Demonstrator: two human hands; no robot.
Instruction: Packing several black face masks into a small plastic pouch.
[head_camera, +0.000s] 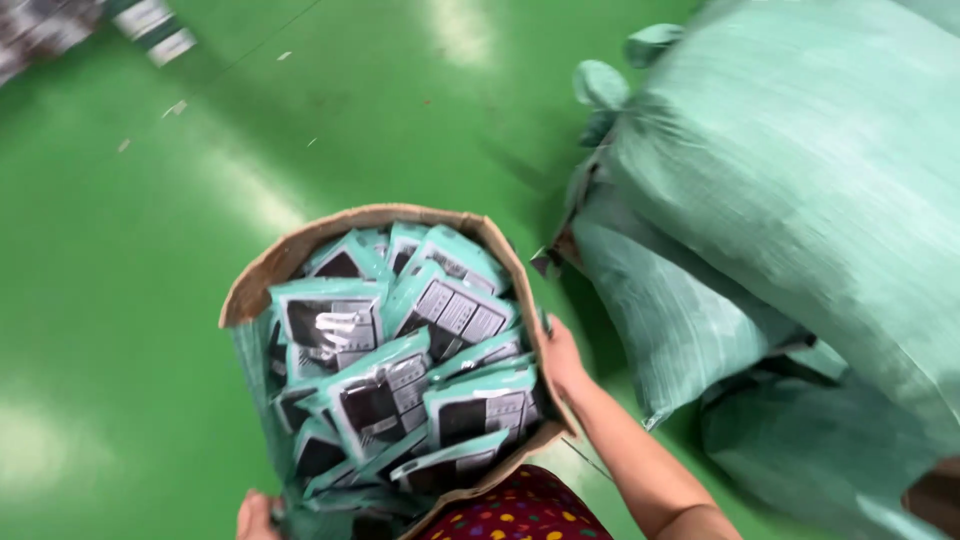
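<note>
**Open sack held between two hands, mouth toward the camera**

Dotted red fabric (520, 512) on the person's body fills the bottom edge of the head view, and the open sack (262, 285) sits directly ahead of it, between the two hands. Its brown-lined mouth is folded back into a wide ring, and its long axis runs up toward the camera, so the contents face the viewer. Inside lie many teal packets with dark panels (400, 360), stacked loosely at mixed angles up to the rim.

At the near-right rim, the right hand (560, 360) is closed on the sack's edge, fingers curled over the fold, forearm running down to the lower right. Only part of the left hand (255, 515) shows at the bottom left corner, touching the sack's lower-left side; whether it grips or merely steadies, I cannot tell. Both hands are on the sack, the right one higher up the rim.

To the right, just beside the right forearm, stand large filled green woven sacks (800, 180), crowding that side. Left of and beyond the open sack, the glossy green floor (150, 250) stretches away, with a few small scraps and some blurred packets (155, 30) at the far top-left.
</note>
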